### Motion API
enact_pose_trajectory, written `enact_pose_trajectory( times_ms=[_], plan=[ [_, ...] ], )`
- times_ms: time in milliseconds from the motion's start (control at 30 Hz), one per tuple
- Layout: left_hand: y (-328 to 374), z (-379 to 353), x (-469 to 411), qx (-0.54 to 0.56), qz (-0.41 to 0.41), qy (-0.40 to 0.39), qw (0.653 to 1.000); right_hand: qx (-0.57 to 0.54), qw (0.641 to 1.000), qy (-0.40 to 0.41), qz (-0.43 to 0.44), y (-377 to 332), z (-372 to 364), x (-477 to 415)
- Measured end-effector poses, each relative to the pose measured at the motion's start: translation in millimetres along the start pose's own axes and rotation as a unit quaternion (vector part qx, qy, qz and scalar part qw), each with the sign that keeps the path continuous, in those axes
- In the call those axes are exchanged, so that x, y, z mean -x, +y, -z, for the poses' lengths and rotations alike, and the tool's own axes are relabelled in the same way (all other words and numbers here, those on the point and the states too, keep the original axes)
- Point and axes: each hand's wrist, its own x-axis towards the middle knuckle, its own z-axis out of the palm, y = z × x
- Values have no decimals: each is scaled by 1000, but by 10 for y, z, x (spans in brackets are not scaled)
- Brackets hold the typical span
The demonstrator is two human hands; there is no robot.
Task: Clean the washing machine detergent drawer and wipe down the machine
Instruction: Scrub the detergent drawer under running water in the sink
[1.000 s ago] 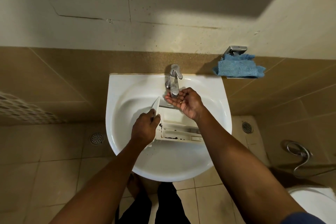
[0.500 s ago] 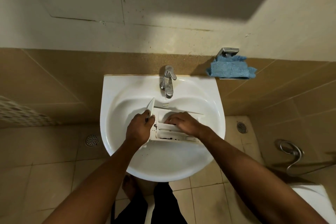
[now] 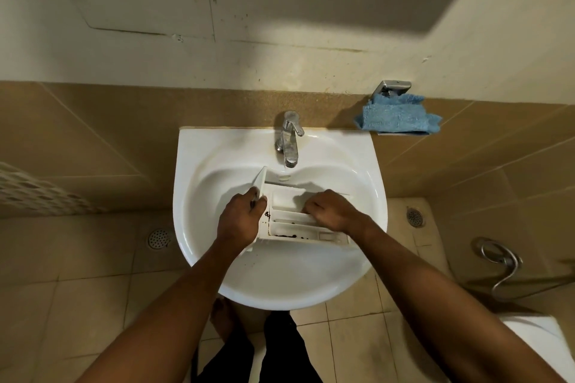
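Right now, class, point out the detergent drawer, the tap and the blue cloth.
detergent drawer (image 3: pixel 287 222): head view, on the ribs of its middle compartment.
tap (image 3: pixel 290 141): head view, on the chrome spout.
blue cloth (image 3: pixel 398 118): head view, on the middle of the folded cloth.

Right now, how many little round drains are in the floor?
2. One floor drain is on the tiles left of the sink; the other is on the tiles right of it. More could be hidden under the sink.
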Motion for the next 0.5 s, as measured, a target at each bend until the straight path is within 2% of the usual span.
enact_pose_trajectory(
  times_ms=[67, 100, 200, 233, 333, 433, 500],
  plan=[
    [-5, -2, 1, 4, -4, 4, 1000, 53, 998, 13, -38, -44, 42, -116],
    [-3, -3, 1, 3, -3, 6, 1000, 39, 998, 19, -40, -139, 28, -180],
    [0, 0, -4, 2, -2, 9, 1000, -128, 991, 25, -6, -473, -173, -266],
    [-1, 3, -4, 0, 1, 7, 1000, -123, 992, 35, 22, -512, -262, -228],
    [-10, 3, -2, -2, 9, 3, 1000, -21, 994, 80, 71, -266, -394, -6],
    [-2, 3, 7, 3, 11, 0, 1000, 109, 991, 74, 35, 88, -222, 84],
    [4, -2, 11, -1, 15, -2, 1000, 149, 987, 51, 1, 171, -70, 18]
  ],
)
